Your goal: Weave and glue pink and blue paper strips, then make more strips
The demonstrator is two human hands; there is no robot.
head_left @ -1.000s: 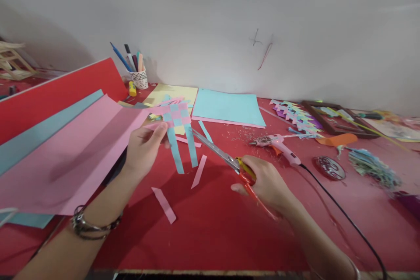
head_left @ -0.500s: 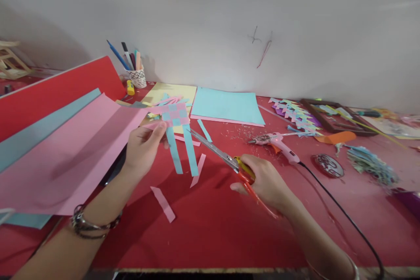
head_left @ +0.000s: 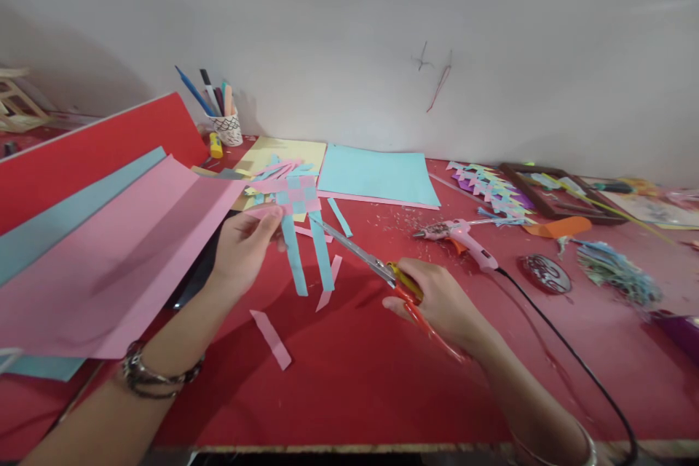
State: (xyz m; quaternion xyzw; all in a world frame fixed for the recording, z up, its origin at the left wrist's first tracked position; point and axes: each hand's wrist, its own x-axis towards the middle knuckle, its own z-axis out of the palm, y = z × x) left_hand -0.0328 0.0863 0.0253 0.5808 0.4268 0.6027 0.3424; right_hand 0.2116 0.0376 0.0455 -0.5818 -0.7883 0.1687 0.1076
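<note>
Pinched in my left hand (head_left: 248,244) is a woven piece of pink and blue paper strips (head_left: 298,194), raised above the table. Two blue strip ends (head_left: 323,255) hang down from its checkered part, and pink ends run left behind my fingers. My right hand (head_left: 437,298) grips scissors (head_left: 376,262) with orange and yellow handles. Their blade tips lie against the top of the right blue strip, just under the weave; whether the blades are parted is hard to tell. Cut pink strips (head_left: 271,338) and a short blue strip (head_left: 340,217) lie on the red table below.
At left lean large pink (head_left: 125,255) and red sheets (head_left: 109,131). Behind stand a pen cup (head_left: 226,129) and blue paper (head_left: 379,175). A pink glue gun (head_left: 464,237) with a black cord lies right, near a wooden tray (head_left: 562,196) and an orange paper piece (head_left: 557,227).
My left hand and the woven paper have shifted slightly right and down, bringing the right blue strip closer against the scissor tips. My right hand has barely moved.
</note>
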